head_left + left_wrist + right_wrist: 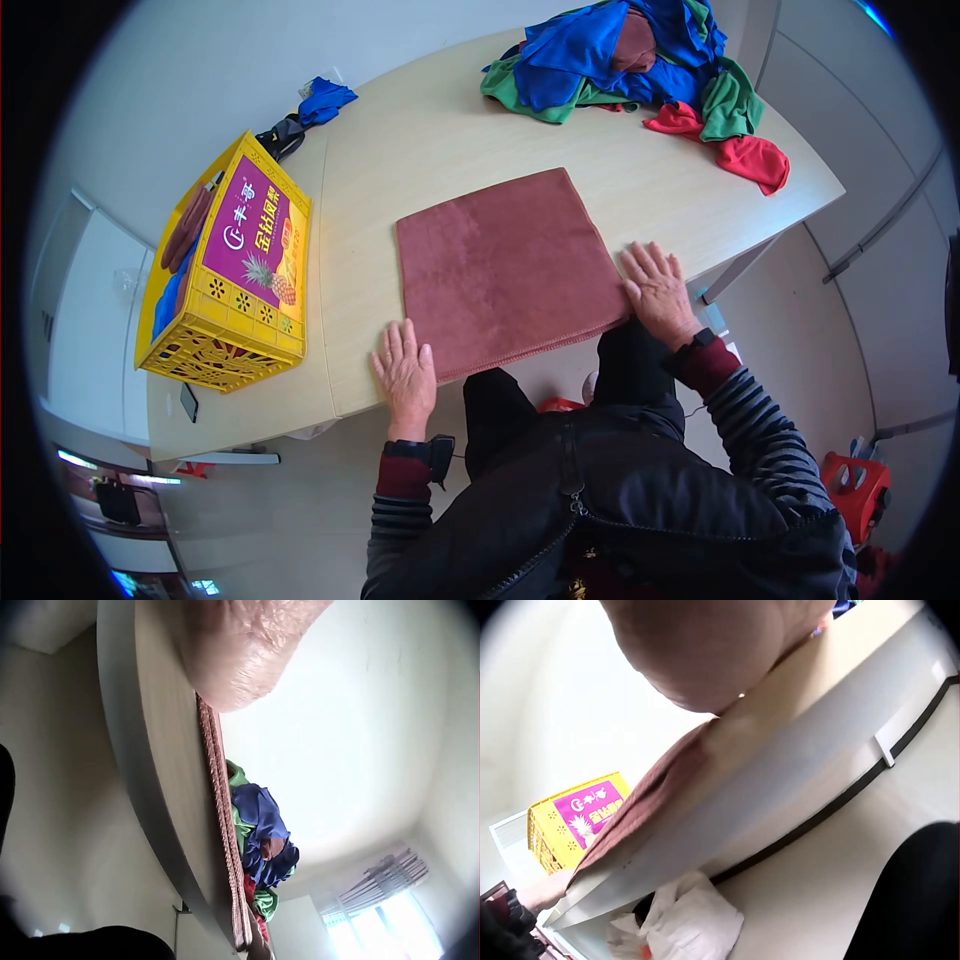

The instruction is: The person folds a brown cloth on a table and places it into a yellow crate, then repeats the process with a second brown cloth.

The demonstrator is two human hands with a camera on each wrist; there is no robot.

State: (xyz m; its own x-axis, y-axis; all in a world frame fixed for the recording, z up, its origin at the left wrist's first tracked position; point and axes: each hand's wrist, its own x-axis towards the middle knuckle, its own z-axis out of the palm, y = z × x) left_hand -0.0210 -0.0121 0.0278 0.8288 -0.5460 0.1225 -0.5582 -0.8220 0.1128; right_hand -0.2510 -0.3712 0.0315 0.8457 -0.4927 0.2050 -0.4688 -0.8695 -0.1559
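A reddish-brown towel (510,265) lies folded into a rough square at the table's front edge. My left hand (405,372), fingers straight, rests palm down at its near left corner. On the opposite side my right hand (660,295) lies flat with fingers spread, touching the towel's right edge near the front corner. Stacked stitched edges of the towel (217,795) show in the left wrist view below the heel of the left hand (236,656). In the right wrist view the towel (649,795) runs along the table edge from under the right hand (712,652).
A yellow plastic crate (235,340) with folded cloths inside stands on the left. Blue, green, red and brown cloths are heaped (580,60) at the back right. A blue cloth (326,101) lies at the back left, and a phone (189,402) near the left table edge.
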